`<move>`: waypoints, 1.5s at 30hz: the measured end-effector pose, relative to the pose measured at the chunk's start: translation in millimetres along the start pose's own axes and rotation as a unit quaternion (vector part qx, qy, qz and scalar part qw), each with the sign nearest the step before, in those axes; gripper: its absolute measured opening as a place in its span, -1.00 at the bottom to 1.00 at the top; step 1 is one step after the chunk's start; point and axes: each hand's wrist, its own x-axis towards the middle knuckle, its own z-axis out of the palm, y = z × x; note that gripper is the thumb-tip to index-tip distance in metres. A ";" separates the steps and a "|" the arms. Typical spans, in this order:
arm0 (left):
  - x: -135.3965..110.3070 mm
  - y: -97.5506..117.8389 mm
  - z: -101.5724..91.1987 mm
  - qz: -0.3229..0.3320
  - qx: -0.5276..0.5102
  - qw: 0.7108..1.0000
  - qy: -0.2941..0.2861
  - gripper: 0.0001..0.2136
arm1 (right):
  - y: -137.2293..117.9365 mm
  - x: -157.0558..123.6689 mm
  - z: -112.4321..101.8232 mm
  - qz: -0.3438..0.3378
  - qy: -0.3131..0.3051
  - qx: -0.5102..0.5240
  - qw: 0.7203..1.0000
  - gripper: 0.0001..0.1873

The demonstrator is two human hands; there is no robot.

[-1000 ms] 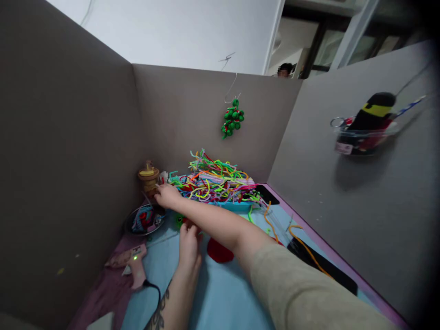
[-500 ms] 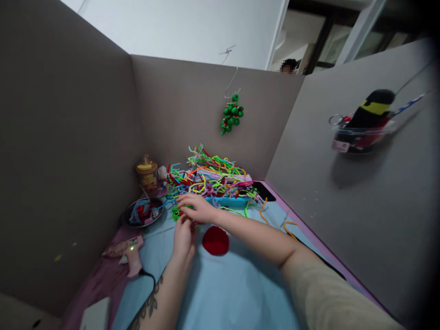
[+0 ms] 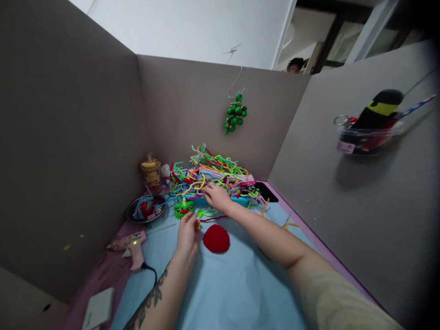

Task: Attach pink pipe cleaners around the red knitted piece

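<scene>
My left hand (image 3: pixel 188 234) hovers over the blue mat with its fingers curled; a small bit of green shows by the fingertips, too small to make out. Just beyond it sits a green fuzzy frog-like figure (image 3: pixel 184 208) with big eyes, a red mouth and a pale green point on top. My right hand (image 3: pixel 218 198) reaches to the front of the heap of coloured pipe cleaners (image 3: pixel 223 176), fingers stretched out and touching it. Between my forearms lies a round dark red fuzzy piece (image 3: pixel 216 238). A small bright green piece (image 3: pixel 200 213) lies near the figure.
A pink glue gun (image 3: pixel 135 250) with a green light lies at left, a white box (image 3: pixel 99 308) nearer. Behind are a metal bowl (image 3: pixel 130 215) and a lidded cup (image 3: pixel 150 173). A phone (image 3: pixel 267 192) lies at back right. Grey partitions (image 3: pixel 192 114) enclose the table.
My right hand has left the green figure and moved right to the pipe cleaner heap. The figure now stands uncovered. My left hand has drawn slightly away from it.
</scene>
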 end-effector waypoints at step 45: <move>-11.1 9.5 -0.3 0.028 0.017 0.993 -0.116 -0.63 | 1.3 16.0 -104.2 0.070 0.160 0.679 0.713 -0.60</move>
